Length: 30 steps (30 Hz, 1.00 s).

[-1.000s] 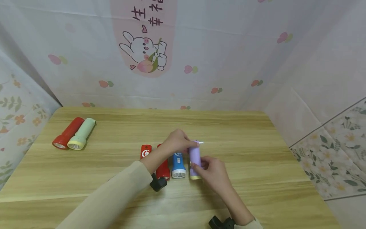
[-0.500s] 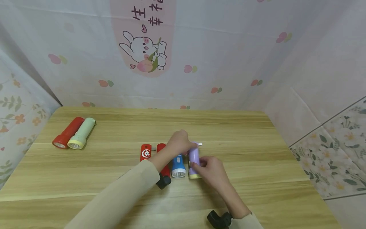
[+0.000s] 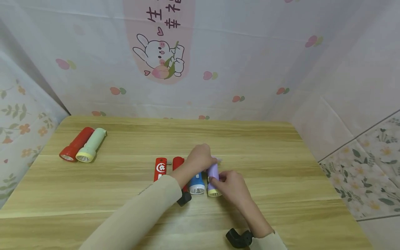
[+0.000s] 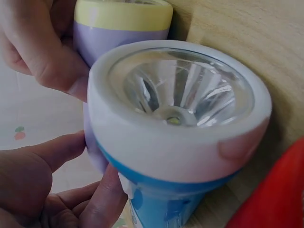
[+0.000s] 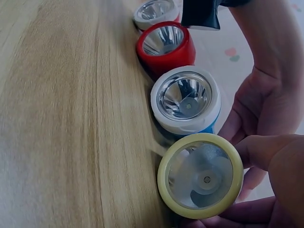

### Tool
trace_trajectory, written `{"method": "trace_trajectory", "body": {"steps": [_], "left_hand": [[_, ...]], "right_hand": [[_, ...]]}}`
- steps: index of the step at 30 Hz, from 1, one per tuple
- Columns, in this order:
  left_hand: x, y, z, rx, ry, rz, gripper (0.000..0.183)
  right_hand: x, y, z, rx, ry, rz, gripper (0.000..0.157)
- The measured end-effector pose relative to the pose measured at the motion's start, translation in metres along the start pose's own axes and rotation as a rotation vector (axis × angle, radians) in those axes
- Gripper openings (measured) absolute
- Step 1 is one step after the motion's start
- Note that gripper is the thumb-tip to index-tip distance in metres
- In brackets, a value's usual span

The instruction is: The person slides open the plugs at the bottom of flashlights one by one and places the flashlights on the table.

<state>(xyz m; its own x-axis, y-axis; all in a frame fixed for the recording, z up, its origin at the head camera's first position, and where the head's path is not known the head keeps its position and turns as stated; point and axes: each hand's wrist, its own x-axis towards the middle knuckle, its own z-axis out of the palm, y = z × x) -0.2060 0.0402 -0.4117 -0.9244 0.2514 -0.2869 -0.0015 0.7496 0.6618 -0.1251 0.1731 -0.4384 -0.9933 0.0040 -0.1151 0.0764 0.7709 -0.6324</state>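
A purple flashlight [image 3: 214, 178] with a yellow head lies lens toward me on the wooden table. At its far tail end my left hand [image 3: 201, 159] pinches it, reaching across the other flashlights. My right hand [image 3: 235, 186] grips the same flashlight near its head, thumb on top. A small pale piece [image 3: 219, 159] sticks out to the right at the tail. Close beside on the left is a blue flashlight [image 3: 197, 184] with a white head, whose tail is hidden by my left hand. The right wrist view shows the purple flashlight's yellow rim [image 5: 164, 190] close up.
Left of the blue one lie a red flashlight [image 3: 178, 163] and another red one with a white logo [image 3: 160, 166], both partly covered by my left arm. A red flashlight [image 3: 76, 143] and a pale green one [image 3: 93, 142] lie together at the far left. Patterned cloth [image 3: 250, 52] hangs behind.
My left hand has shifted slightly right and nearer to me at the tail. The purple flashlight has tilted a little, so its lens now shows. My right hand keeps its hold.
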Motion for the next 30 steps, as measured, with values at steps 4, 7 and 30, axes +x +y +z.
{"method": "trace_trajectory", "body": {"steps": [4, 7, 30], "left_hand": [[0.002, 0.004, 0.001, 0.053, -0.002, -0.010, 0.030], [0.002, 0.008, 0.002, 0.113, -0.006, -0.005, 0.029], [0.002, 0.014, 0.006, 0.226, 0.035, -0.018, 0.027]], "right_hand": [[0.000, 0.000, 0.000, -0.010, 0.009, 0.007, 0.023], [0.000, 0.000, 0.000, -0.003, -0.001, 0.021, 0.023], [0.000, -0.001, 0.000, 0.005, -0.027, 0.007, 0.030]]}}
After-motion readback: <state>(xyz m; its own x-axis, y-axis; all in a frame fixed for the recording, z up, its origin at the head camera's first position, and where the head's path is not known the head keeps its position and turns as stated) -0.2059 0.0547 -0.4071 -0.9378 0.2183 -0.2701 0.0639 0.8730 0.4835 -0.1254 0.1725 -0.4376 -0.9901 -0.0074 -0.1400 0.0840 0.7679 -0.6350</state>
